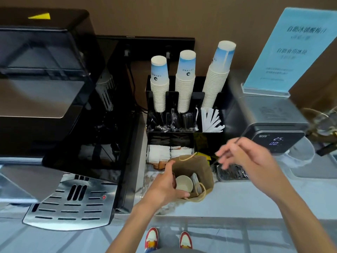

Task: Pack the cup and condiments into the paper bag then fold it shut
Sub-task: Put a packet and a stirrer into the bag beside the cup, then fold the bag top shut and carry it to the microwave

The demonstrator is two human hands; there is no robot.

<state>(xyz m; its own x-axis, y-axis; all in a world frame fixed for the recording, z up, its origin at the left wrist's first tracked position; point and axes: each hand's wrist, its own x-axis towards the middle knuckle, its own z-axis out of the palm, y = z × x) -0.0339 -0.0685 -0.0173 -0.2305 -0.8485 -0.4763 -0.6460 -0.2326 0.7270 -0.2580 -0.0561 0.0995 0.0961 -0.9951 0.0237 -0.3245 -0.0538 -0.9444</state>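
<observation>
A brown paper bag point(204, 170) with twine handles stands open on the counter. A white paper cup point(184, 183) sits upright inside it, with a pale packet beside the cup. My left hand point(168, 183) grips the bag's left rim and holds the mouth apart. To the right and slightly above the bag, my right hand point(244, 157) pinches a thin dark stir stick point(237, 141) that points up and to the right. The hand is blurred.
A black organiser point(151, 99) behind the bag holds three stacks of paper cups point(184, 83), white straws point(211, 119), dark stirrers and sachets point(158, 156). A coffee machine point(54, 106) fills the left. A water dispenser point(273, 128) with a drip grate point(231, 173) stands right.
</observation>
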